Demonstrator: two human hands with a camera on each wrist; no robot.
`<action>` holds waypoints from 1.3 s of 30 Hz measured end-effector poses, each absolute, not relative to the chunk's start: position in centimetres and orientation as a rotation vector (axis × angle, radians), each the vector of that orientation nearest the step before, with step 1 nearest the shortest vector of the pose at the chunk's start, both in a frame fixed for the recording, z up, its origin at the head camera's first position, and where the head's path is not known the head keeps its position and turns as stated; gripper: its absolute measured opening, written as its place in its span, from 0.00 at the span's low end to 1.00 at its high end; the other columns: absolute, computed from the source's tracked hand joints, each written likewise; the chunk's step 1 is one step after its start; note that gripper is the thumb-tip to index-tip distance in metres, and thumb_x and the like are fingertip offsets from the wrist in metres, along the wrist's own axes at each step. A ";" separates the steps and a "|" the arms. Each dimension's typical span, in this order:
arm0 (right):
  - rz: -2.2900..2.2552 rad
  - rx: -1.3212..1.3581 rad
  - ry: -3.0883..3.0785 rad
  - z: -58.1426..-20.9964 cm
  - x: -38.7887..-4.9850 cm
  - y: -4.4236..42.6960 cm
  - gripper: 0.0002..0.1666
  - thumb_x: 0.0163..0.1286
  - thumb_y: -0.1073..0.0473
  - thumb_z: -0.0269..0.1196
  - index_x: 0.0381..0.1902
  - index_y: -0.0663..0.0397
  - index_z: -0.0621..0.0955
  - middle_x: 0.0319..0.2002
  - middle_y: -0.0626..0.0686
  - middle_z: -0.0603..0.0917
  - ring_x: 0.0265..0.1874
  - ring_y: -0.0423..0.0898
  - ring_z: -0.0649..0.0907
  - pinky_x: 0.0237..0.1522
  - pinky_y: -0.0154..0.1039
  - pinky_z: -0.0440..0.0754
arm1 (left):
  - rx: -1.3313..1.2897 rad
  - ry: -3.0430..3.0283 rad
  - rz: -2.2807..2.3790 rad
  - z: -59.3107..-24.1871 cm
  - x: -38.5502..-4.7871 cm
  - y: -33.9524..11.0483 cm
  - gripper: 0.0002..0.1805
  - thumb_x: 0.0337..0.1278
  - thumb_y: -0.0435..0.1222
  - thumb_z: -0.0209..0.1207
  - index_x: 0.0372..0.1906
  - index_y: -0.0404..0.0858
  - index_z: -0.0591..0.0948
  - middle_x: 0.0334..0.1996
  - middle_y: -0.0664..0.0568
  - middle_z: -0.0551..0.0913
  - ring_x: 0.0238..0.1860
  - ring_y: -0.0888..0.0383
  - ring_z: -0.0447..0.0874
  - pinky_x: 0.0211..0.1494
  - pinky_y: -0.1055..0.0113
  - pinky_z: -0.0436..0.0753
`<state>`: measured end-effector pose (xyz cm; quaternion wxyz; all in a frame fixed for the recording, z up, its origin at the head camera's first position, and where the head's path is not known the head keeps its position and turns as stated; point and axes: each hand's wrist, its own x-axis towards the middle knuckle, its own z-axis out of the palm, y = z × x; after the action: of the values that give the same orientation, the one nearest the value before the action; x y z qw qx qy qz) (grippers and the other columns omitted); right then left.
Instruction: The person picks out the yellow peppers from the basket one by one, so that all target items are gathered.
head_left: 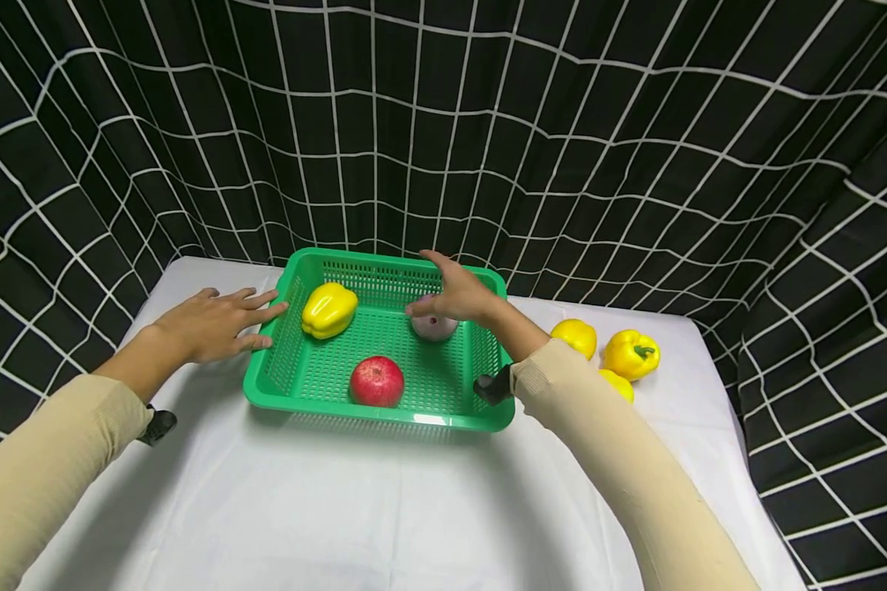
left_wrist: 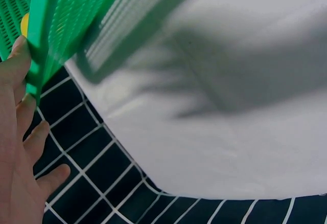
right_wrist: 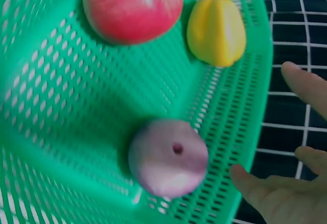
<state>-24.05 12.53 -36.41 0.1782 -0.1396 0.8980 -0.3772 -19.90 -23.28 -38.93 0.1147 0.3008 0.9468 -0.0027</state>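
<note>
A green basket [head_left: 384, 421] holds a yellow pepper [head_left: 329, 310] at its left, a red round fruit [head_left: 377, 382] near its front and a purple round item [head_left: 434, 327] toward the back right. My left hand [head_left: 218, 327], fingers spread, touches the basket's left rim. Over the back right of the basket is my right hand [head_left: 454, 291], fingers extended and holding nothing. In the right wrist view the purple item [right_wrist: 168, 158] lies inside the basket, apart from the fingertips of the right hand [right_wrist: 286, 183]. The left wrist view shows the left hand [left_wrist: 23, 127] at the rim.
Several yellow peppers [head_left: 631, 355] lie on the white cloth [head_left: 325, 509] to the right of the basket, partly behind the right forearm. A black curtain with a white grid [head_left: 414, 123] surrounds the back and sides of the table.
</note>
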 end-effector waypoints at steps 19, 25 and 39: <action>-1.209 -0.370 2.375 -41.1 -23.7 5.3 0.61 0.57 0.46 0.76 0.80 0.49 0.53 0.76 0.61 0.60 0.65 0.60 0.73 0.65 0.53 0.74 | 0.857 2.765 0.004 -39.2 -20.0 -23.6 0.36 0.73 0.56 0.48 0.77 0.44 0.62 0.76 0.41 0.58 0.73 0.34 0.57 0.66 0.29 0.61; -1.208 -0.291 2.368 -41.4 -23.7 4.0 0.59 0.58 0.47 0.75 0.79 0.51 0.55 0.74 0.62 0.62 0.68 0.59 0.69 0.69 0.54 0.68 | 0.852 2.763 0.011 -39.2 -20.1 -23.6 0.36 0.73 0.57 0.48 0.77 0.44 0.61 0.76 0.41 0.58 0.74 0.34 0.57 0.66 0.28 0.61; -1.278 -0.172 2.274 -42.2 -24.3 2.4 0.55 0.62 0.48 0.73 0.79 0.50 0.57 0.77 0.59 0.57 0.74 0.57 0.60 0.73 0.55 0.61 | 0.847 2.764 0.041 -39.4 -20.0 -23.8 0.36 0.73 0.56 0.49 0.77 0.44 0.61 0.77 0.42 0.58 0.75 0.35 0.55 0.68 0.29 0.59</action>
<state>-24.31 2.39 -42.20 0.2604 -0.0635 0.8398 -0.4720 -20.00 -23.79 -39.36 0.1248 0.2907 0.9485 0.0140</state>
